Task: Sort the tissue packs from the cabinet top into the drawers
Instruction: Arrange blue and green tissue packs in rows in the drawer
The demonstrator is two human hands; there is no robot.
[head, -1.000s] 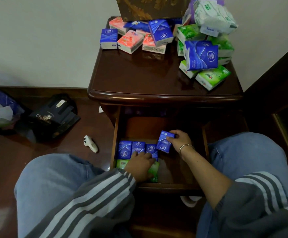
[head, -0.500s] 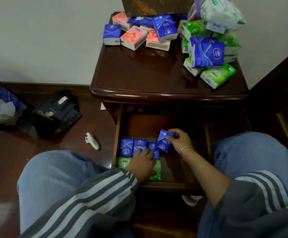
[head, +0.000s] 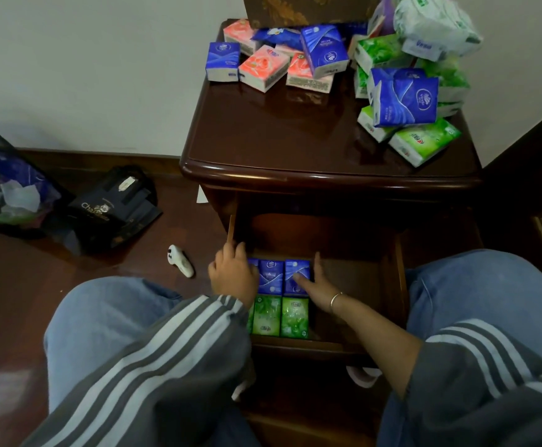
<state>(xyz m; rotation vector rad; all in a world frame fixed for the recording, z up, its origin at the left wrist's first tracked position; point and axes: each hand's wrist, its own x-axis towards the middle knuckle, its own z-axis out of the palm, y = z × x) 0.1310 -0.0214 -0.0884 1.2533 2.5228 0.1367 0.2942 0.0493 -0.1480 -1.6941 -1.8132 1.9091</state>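
The open drawer (head: 360, 279) of the dark wooden cabinet (head: 295, 143) holds a row of blue tissue packs (head: 271, 277) with green tissue packs (head: 279, 316) in front of them. My left hand (head: 232, 274) rests against the left end of the blue row, partly hiding the leftmost pack. From the right, my right hand (head: 314, 283) presses its straight fingers and thumb against the rightmost blue pack (head: 295, 272). Several blue, pink and green packs (head: 402, 96) lie on the cabinet top.
A brown box (head: 308, 8) and a white wrapped bundle (head: 437, 25) stand at the back of the cabinet top. On the floor to the left are a black bag (head: 111, 208), a mesh waste bin (head: 1, 188) and a small white device (head: 180, 261). My knees flank the drawer.
My right hand has set the blue pack it held into the row and now presses against it. My left hand slid from the pack fronts to the row's left end.
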